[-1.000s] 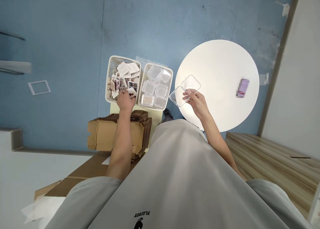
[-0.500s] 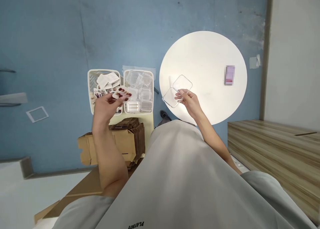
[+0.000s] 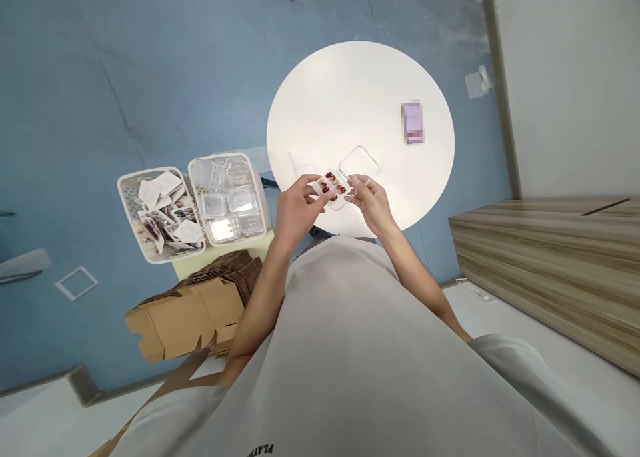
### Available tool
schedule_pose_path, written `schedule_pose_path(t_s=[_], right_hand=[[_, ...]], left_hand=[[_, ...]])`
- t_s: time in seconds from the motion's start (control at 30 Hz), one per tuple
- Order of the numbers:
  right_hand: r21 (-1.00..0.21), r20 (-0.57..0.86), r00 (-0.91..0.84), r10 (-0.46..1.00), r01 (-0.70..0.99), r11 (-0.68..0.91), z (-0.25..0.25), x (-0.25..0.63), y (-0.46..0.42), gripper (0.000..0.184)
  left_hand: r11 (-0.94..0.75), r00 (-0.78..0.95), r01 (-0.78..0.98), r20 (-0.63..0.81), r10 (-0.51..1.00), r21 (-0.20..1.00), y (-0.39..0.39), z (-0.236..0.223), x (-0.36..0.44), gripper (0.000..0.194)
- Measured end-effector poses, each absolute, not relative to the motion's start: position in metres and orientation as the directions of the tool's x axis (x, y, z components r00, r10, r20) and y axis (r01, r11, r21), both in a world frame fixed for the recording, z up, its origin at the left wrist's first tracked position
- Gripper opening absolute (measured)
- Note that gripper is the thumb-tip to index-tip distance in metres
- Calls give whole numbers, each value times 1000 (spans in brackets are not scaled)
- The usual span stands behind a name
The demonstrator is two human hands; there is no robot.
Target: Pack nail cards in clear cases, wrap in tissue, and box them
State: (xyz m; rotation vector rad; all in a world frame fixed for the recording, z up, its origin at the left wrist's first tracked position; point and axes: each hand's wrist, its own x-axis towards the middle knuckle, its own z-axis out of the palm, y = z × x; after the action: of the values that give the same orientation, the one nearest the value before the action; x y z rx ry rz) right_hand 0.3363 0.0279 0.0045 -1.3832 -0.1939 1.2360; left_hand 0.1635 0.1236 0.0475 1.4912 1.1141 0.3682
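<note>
2 hands (image 3: 296, 210) w/ 1 nail card (image 3: 333, 184), 1 open clr case (image 3: 359, 163)

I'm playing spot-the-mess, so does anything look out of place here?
Yes: a white square frame and a white scrap lie on the blue floor, looking dropped, away from the baskets and round table.

Seemingly "PLAY" lettering (image 3: 262, 450) on grey shirt (image 3: 345, 330).
</note>
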Motion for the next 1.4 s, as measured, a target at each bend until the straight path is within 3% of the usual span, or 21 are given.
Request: schedule_pose_path(t_s=[0.13, 0.3, 0.4, 0.53, 0.7, 0.87, 1.23, 1.4], right_hand=[[-787, -526, 447, 723, -578, -215, 4, 344, 18, 67], [-783, -510, 430, 745, -591, -194, 5, 354, 7, 62], [-793, -497, 419, 760, -574, -203, 3, 360, 3, 63], [-816, -485, 387, 785, -522, -247, 1, 370, -1, 65], [-859, -431, 358, 828, -443, -256, 9, 382, -6, 76], [-888, -358, 292, 887, -399, -227, 20, 386, -14, 70], [-965, -255, 302, 919, -134, -225, 0, 368, -19, 53], [-976, -209, 272, 939, 9, -220, -24, 363, -20, 70]], left_hand=[[-20, 485, 525, -280, 829, 851, 109, 46, 183, 39], [-132, 516, 484, -160, 841, 865, 104, 42, 195, 65], [-46, 575, 427, -233, 784, 903, 107, 38, 198, 69], [196, 589, 338, -369, 719, 921, 111, 27, 200, 75], [435, 587, 295, -521, 620, 851, 104, 19, 200, 82], [576, 585, 212, -575, 572, 789, 99, 23, 194, 96], [476, 600, 178, -479, 641, 861, 94, 4, 179, 74], [433, 552, 198, -465, 692, 879, 88, -19, 173, 78]])
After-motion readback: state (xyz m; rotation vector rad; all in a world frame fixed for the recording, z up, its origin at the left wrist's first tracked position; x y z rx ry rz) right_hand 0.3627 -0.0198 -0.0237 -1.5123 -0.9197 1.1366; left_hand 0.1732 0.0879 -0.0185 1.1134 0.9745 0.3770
